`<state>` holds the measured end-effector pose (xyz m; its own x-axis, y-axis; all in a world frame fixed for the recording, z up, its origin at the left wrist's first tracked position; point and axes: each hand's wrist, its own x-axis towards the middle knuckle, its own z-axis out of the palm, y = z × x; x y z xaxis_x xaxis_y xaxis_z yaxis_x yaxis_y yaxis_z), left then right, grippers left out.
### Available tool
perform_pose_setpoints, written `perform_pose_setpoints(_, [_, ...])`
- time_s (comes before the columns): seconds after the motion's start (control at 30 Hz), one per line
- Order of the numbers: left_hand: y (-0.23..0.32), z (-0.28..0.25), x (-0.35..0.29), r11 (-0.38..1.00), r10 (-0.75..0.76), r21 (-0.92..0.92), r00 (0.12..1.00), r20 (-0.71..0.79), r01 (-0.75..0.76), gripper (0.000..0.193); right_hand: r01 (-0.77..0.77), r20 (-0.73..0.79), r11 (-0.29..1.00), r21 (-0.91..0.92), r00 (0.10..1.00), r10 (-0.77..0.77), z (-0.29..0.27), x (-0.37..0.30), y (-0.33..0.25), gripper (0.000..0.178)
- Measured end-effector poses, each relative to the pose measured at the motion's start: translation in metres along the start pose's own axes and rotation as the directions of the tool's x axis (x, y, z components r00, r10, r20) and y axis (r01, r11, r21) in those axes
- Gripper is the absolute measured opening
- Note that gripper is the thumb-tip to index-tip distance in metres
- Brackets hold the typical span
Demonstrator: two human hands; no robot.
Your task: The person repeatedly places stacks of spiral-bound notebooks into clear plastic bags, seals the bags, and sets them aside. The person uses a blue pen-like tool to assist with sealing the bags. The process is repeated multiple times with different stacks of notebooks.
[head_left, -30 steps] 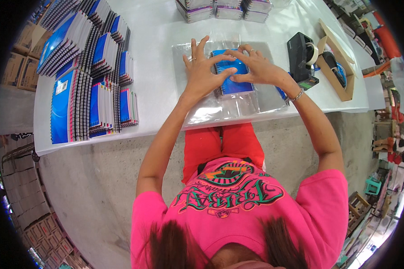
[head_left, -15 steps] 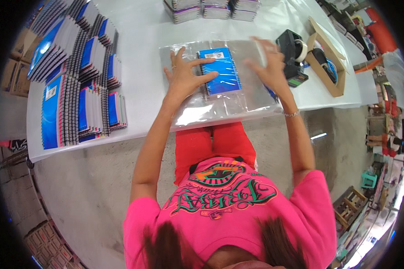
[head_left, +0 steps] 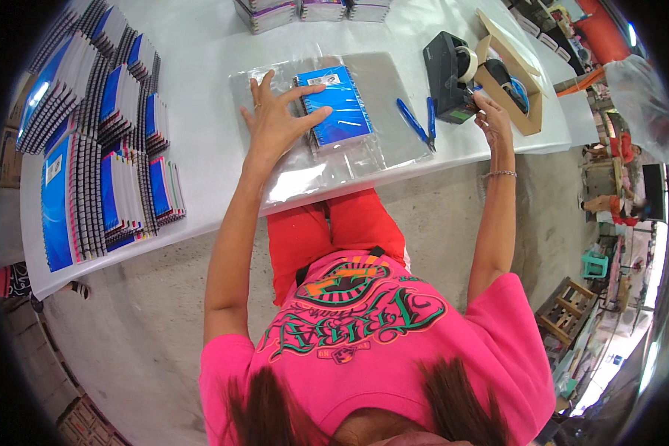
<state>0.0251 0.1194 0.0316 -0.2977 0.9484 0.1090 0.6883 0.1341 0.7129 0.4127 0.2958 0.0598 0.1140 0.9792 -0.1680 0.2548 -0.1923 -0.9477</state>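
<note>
A blue spiral notebook [head_left: 343,111] lies under clear plastic film on a larger clear plastic sheet [head_left: 401,134]. My left hand [head_left: 279,123] rests on its left side, fingers spread, thumb and forefinger pressing the cover. At the front end of a black tape dispenser [head_left: 442,70], my right hand [head_left: 493,119] is closed, with thumb and fingertips pinched at the tape's end; the tape itself is barely visible there. A roll of tape [head_left: 467,65] sits in the dispenser. Blue-handled pliers [head_left: 430,134] lie between the notebook and the dispenser.
Stacks of blue spiral notebooks [head_left: 115,171] cover the table's left side. More notebook stacks [head_left: 322,11] stand at the far edge. Right of the dispenser is an open cardboard box [head_left: 531,123] holding a black object. The table's near edge runs before my legs.
My right hand has moved right, from above the plastic sheet to the dispenser's front end, and its fingers have closed. The pliers are now uncovered. My left hand stays on the notebook.
</note>
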Motion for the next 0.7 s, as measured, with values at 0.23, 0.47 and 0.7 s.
perform_pose_setpoints(0.23, [-0.005,0.004,0.000,1.000,0.018,-0.011,1.000,-0.020,-0.018,0.051,-0.017,-0.017,0.953,0.304,1.000,0.023,0.009,-0.017,-0.001,0.018])
perform_pose_setpoints(0.47, [-0.007,0.004,0.001,0.999,0.028,0.018,0.999,-0.016,-0.028,0.051,0.006,0.137,0.894,0.448,0.988,-0.076,0.003,-0.060,0.019,0.019])
perform_pose_setpoints(0.7, [-0.004,0.004,-0.001,0.999,0.044,-0.019,0.999,-0.024,-0.044,0.053,0.121,-0.124,0.924,-0.361,0.976,-0.177,-0.020,-0.045,0.060,0.019])
